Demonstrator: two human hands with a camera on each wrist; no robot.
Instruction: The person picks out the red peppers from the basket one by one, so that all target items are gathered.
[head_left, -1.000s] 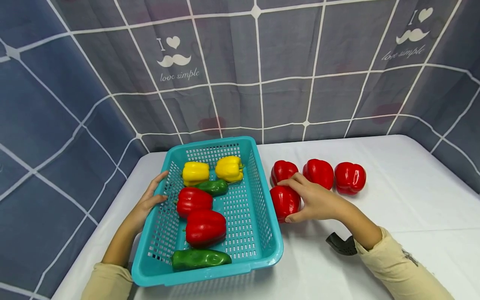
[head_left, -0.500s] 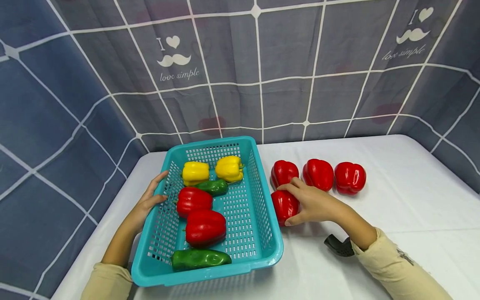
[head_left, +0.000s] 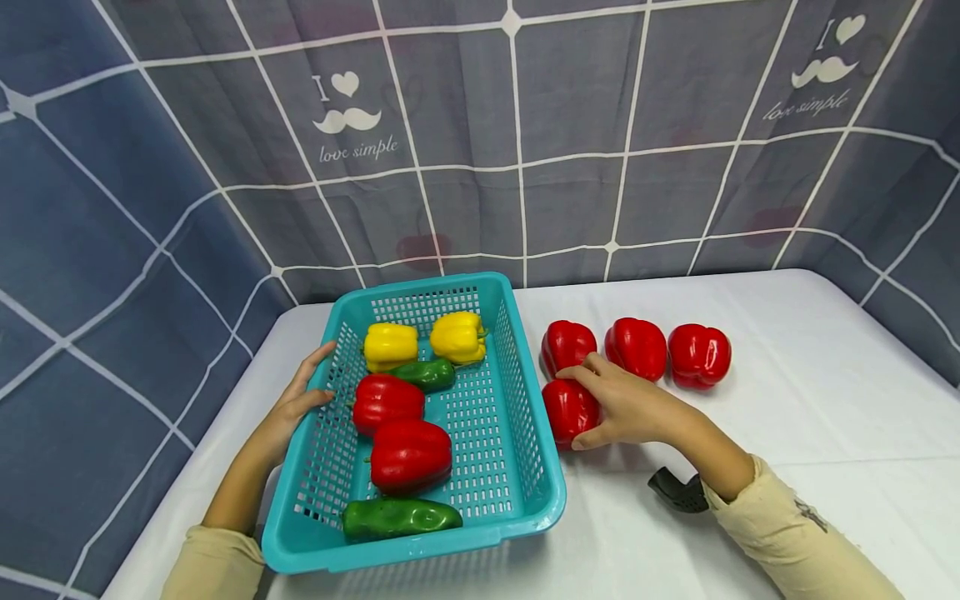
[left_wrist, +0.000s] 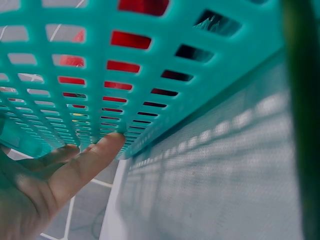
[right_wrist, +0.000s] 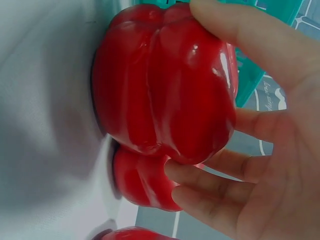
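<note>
In the head view my right hand (head_left: 630,404) grips a red bell pepper (head_left: 566,412), fingers over its far side and thumb on its near side. The right wrist view shows that pepper (right_wrist: 160,85) large, sitting at the white cloth. Against the left side of a turquoise basket (head_left: 536,508) rests my left hand (head_left: 292,408); in the left wrist view the hand's fingers (left_wrist: 87,167) lie nearly straight along the slotted wall (left_wrist: 145,65). Inside the basket are two yellow bell peppers (head_left: 392,346), two red bell peppers (head_left: 411,457) and two green peppers (head_left: 401,518).
Three more red bell peppers (head_left: 636,348) stand in a row behind the right hand on the white tablecloth (head_left: 810,400). A black curved object (head_left: 678,490) is at the right wrist. Grey checked curtain (head_left: 570,108) encloses the back and sides.
Between one second and half a second ago, my right hand and its red bell pepper shifted slightly nearer to the front. Since then they are almost still. The left hand and basket stay put.
</note>
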